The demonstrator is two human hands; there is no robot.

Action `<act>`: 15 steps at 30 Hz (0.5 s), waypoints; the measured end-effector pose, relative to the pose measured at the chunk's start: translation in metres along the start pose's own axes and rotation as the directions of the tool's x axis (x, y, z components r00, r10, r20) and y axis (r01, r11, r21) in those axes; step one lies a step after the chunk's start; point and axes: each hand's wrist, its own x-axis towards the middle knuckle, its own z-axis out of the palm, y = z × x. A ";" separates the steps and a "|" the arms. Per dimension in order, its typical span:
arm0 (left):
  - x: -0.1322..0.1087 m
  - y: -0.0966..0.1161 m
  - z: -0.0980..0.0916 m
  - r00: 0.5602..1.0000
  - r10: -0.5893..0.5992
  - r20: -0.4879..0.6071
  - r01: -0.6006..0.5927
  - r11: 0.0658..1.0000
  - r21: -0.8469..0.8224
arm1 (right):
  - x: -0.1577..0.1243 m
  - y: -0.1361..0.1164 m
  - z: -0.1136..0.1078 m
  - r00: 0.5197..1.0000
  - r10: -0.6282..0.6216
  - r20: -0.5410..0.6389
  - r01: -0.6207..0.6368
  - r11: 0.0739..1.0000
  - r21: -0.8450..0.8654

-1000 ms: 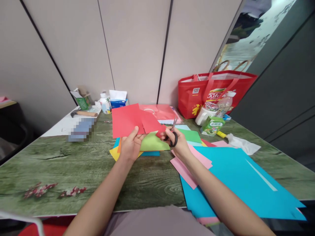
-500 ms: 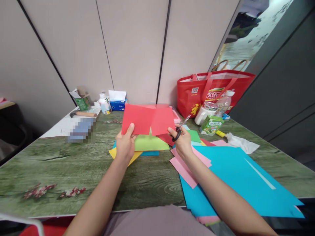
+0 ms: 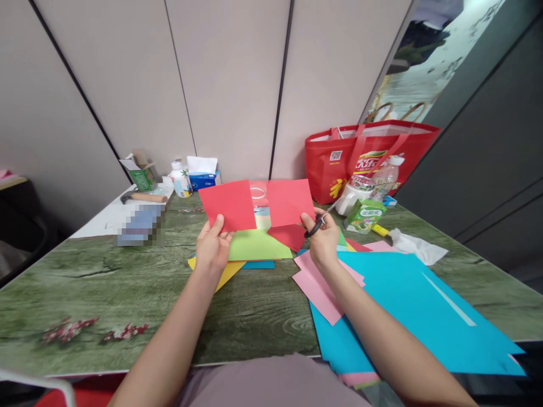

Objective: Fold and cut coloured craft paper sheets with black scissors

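My left hand [image 3: 213, 249] pinches the lower edge of a red paper piece [image 3: 229, 206], thumb on top. My right hand [image 3: 323, 234] grips a second red paper piece [image 3: 291, 202] by its lower right corner and also holds black-handled scissors [image 3: 314, 227], whose blades point up and to the right. A gap separates the two red pieces, both raised above the table. Beneath them lie a light green sheet [image 3: 258, 246], a yellow sheet [image 3: 229, 274] and another red sheet [image 3: 289, 236].
Large blue sheets [image 3: 407, 311] and pink pieces [image 3: 320, 288] lie at the right. A red bag [image 3: 326, 164], a green carton [image 3: 365, 216] and a bottle stand behind. A hammer [image 3: 146, 196], white bottle [image 3: 181, 180] and tissue box [image 3: 203, 180] are at the back left.
The two red pieces, touching or overlapping before, are now apart. My left hand has shifted slightly left, and my right hand has moved right with its piece and the scissors.
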 end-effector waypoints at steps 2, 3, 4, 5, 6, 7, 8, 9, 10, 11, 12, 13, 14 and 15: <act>-0.002 -0.001 0.002 1.000 -0.022 0.006 0.022 1.000 -0.003 | 0.000 0.000 0.001 1.000 0.016 -0.001 -0.016 1.000 -0.006; -0.003 -0.002 0.002 1.000 -0.028 0.009 0.028 1.000 0.000 | -0.001 0.000 0.001 1.000 0.025 0.001 -0.025 1.000 -0.006; -0.004 -0.003 0.003 0.999 -0.032 0.013 0.032 0.999 0.010 | -0.002 -0.001 0.002 0.999 0.035 0.009 -0.035 0.999 -0.007; -0.006 -0.005 0.004 0.999 -0.035 0.021 0.034 0.999 0.031 | -0.004 -0.001 0.003 0.999 0.045 0.027 -0.045 0.999 -0.008; -0.008 -0.007 0.004 0.999 -0.036 0.032 0.034 0.997 0.067 | -0.007 -0.002 0.004 0.997 0.055 0.053 -0.055 0.998 -0.011; -0.010 -0.010 0.004 0.998 -0.037 0.046 0.032 0.993 0.112 | -0.010 -0.003 0.006 0.994 0.065 0.085 -0.064 0.998 -0.017; -0.012 -0.014 0.005 0.997 -0.038 0.061 0.027 0.985 0.169 | -0.013 -0.005 0.007 0.990 0.073 0.121 -0.071 0.997 -0.021; -0.014 -0.018 0.005 0.996 -0.036 0.080 0.017 0.974 0.226 | -0.017 -0.006 0.009 0.985 0.080 0.155 -0.077 0.997 -0.026; -0.017 -0.022 0.004 0.995 -0.033 0.095 0.006 0.963 0.271 | -0.021 -0.008 0.011 0.979 0.086 0.183 -0.082 0.996 -0.029; -0.019 -0.025 0.004 0.994 -0.029 0.101 -0.004 0.949 0.316 | -0.024 -0.010 0.012 0.976 0.089 0.199 -0.085 0.996 -0.026; -0.020 -0.028 0.004 0.995 -0.024 0.096 -0.010 0.941 0.338 | -0.026 -0.011 0.014 0.974 0.090 0.210 -0.087 0.996 -0.023; -0.021 -0.031 0.003 0.996 -0.017 0.093 -0.017 0.934 0.356 | -0.028 -0.013 0.015 0.973 0.088 0.214 -0.085 0.996 -0.020; -0.022 -0.033 0.003 0.996 -0.010 0.090 -0.024 0.929 0.369 | -0.029 -0.014 0.016 0.973 0.084 0.214 -0.082 0.996 -0.018; -0.023 -0.035 0.002 0.996 -0.003 0.089 -0.031 0.926 0.377 | -0.030 -0.015 0.017 0.973 0.081 0.215 -0.079 0.997 -0.020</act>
